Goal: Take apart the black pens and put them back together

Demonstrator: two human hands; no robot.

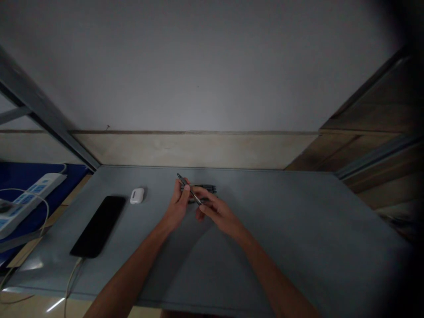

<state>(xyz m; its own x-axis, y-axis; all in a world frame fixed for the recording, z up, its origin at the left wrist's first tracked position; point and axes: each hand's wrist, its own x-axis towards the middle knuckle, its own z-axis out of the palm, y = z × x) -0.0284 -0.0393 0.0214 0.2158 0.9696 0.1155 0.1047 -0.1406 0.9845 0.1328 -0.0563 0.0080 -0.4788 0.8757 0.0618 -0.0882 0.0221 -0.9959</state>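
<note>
Fig.: Grey tabletop [265, 229] against a pale wall [198, 66], w/ a light wooden panel [195, 150] along the back edge and a metal frame bar [43, 106] at upper left. Head view, looking fwd and down.

Centre: L hand [177, 207] grasps a slim dark pen [188, 189] between thumb and fingers. The pen is tilted, upper end pointing away from the person, lower end slanting toward R hand [218, 212]. R hand's fingertips [198, 193] lie at the pen's lower part; whether they grip it or only touch it, can't tell. The pen is held up over a row of dark pens [205, 188], which lie flat on the tabletop just behind the hands, partly hidden by them.

Left of hands: closed white earbud case [137, 195] (contents hidden) on the tabletop, near a black smartphone [97, 226], screen dark, lying at a slant. White charging cable [73, 276] runs from the phone's near end over the table edge. Further left, off the table: white power strip [28, 203] w/ blue panels, on a dark blue surface [39, 176], a thin white cord [43, 212] looping beside it.
</note>
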